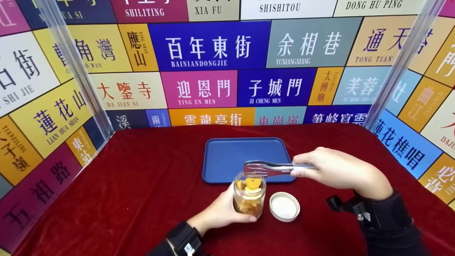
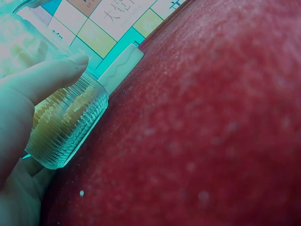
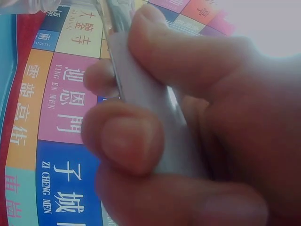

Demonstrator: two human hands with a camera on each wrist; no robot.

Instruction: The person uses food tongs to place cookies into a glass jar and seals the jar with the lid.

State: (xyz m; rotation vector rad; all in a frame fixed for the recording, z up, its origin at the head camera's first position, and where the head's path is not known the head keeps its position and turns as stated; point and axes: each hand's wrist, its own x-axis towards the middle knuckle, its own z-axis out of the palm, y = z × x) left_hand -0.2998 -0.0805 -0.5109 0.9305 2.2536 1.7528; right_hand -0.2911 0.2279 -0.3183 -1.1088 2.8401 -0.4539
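Observation:
My left hand (image 1: 220, 212) grips a ribbed clear glass jar (image 1: 248, 205) around its side, thumb across the front. Yellow-orange slices (image 1: 253, 183) fill much of the jar and show at its open mouth. In the left wrist view the ribbed lower part of the jar (image 2: 70, 125) stands out below the thumb. Metal tongs (image 1: 275, 168) lie in my right hand (image 1: 332, 169), gripped along the handle, with their slotted tips over the jar's mouth. Seen from the right wrist, fingers and thumb wrap the tongs' pale handle (image 3: 146, 94).
A white round lid (image 1: 284, 207) lies just right of the jar on the dark red cloth (image 1: 149, 177). Behind the jar is a blue tray (image 1: 227, 154), partly overlapped by the tongs. Panels with place names (image 1: 213, 44) stand along the back and sides.

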